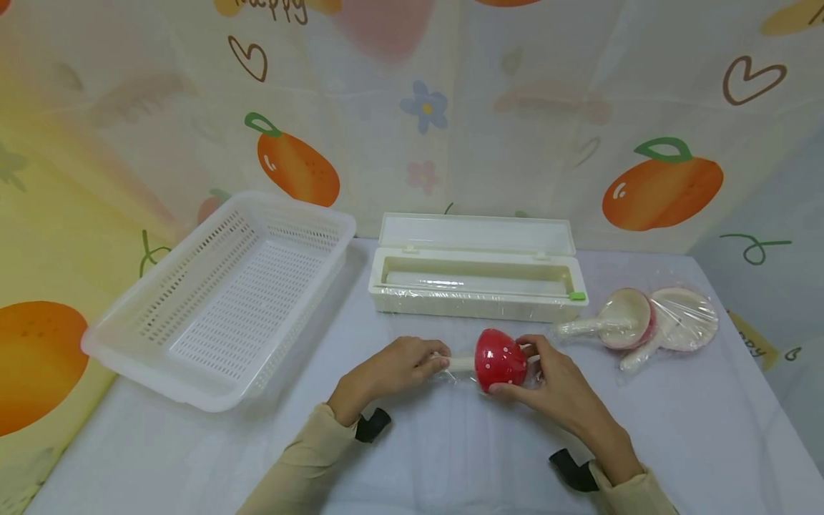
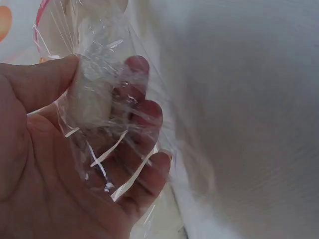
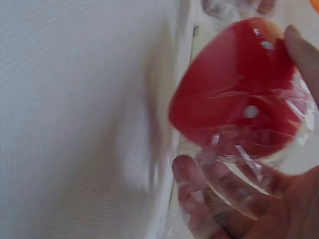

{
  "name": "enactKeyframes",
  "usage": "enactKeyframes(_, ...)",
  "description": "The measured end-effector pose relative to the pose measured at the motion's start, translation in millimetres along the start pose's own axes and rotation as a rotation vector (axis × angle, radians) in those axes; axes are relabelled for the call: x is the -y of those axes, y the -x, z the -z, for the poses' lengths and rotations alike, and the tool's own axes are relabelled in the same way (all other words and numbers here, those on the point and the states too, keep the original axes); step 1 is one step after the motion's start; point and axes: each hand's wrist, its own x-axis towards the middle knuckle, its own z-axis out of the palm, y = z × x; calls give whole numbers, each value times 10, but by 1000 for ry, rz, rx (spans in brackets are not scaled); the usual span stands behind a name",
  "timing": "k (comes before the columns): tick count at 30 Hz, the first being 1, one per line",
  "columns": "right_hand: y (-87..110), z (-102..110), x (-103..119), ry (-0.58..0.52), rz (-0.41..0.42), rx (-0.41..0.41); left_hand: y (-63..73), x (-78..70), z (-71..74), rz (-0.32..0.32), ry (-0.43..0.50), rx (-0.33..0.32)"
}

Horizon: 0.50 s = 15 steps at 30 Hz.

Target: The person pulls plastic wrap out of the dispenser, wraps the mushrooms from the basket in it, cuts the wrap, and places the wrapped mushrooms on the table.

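A red, white-dotted bowl [image 1: 500, 360] with a cream handle [image 1: 460, 364] lies sideways between my hands, wrapped in clear plastic. My left hand [image 1: 400, 368] pinches the handle's end through the wrap. In the left wrist view, the thumb presses one side of the handle [image 2: 92, 102], with the fingers curled behind it under crinkled film. My right hand [image 1: 565, 390] holds the bowl at its wide end, thumb on the near side and fingers on the far side. Clear film overlaps these fingers in the right wrist view, beside the red shell [image 3: 234, 94].
Behind my hands stands a long cream box [image 1: 476, 306], its lid [image 1: 476, 232] raised and a green slider [image 1: 577, 296] at its right end. A white perforated basket [image 1: 187, 393] sits left. Two plastic-wrapped handled dishes, a smaller one [image 1: 624, 318] and a flatter one [image 1: 689, 318], lie right.
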Motion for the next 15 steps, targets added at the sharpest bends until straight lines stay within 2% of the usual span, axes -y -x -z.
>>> enactKeyframes(4,-20,-8,-26,3,12,14,-24,41,-53,11,-108,-29)
enactKeyframes(10,-48,-39,-90,21,84,-35,-34,40,-76,10,-225,-101)
enactKeyframes(15,-76,-57,-110,17,56,-45,-12,5,-23,29,-247,-74)
